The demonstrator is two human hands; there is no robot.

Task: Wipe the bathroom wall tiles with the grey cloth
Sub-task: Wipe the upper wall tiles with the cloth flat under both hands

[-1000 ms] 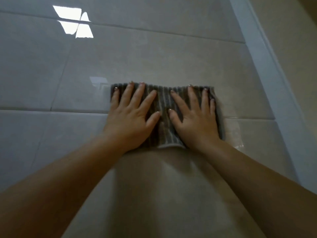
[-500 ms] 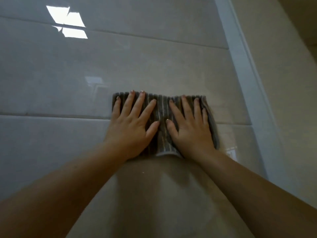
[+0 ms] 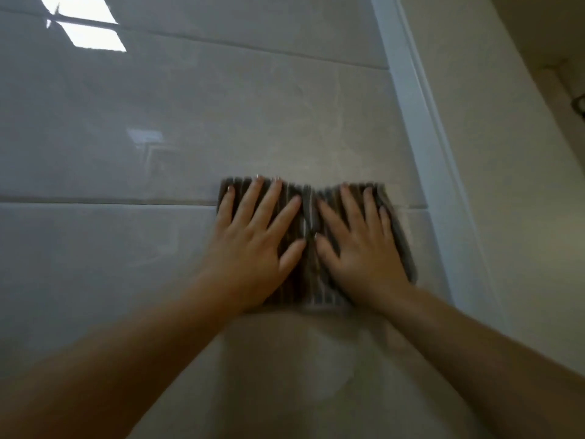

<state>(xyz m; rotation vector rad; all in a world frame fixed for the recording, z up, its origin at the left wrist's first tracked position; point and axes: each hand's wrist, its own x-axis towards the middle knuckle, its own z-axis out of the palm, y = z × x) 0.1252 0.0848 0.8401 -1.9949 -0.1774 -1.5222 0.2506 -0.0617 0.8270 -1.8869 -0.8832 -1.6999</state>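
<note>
1. L hand [image 3: 253,245] lies flat on the grey cloth [image 3: 311,274], fingers straight & spread, pointing up the wall. It presses, no grip.
2. R hand [image 3: 361,251] does the same: palm on cloth, fingers straight, set a bit closer together. Both thumbs nearly meet at the cloth's middle.
3. Cloth is ribbed w/ pale stripes, roughly rectangular, pressed against the wall tiles [image 3: 190,122] near the wall's right edge. Its right side is just beside the white corner strip [image 3: 411,122]; can't tell if touching.
4. Cloth straddles a horizontal grout line [image 3: 107,202], mostly on the lower tile.
5. Tiles are glossy, w/ a bright window reflection [image 3: 91,36] toward the wall's upper left corner.
6. Motion blur softens the cloth edges.
</note>
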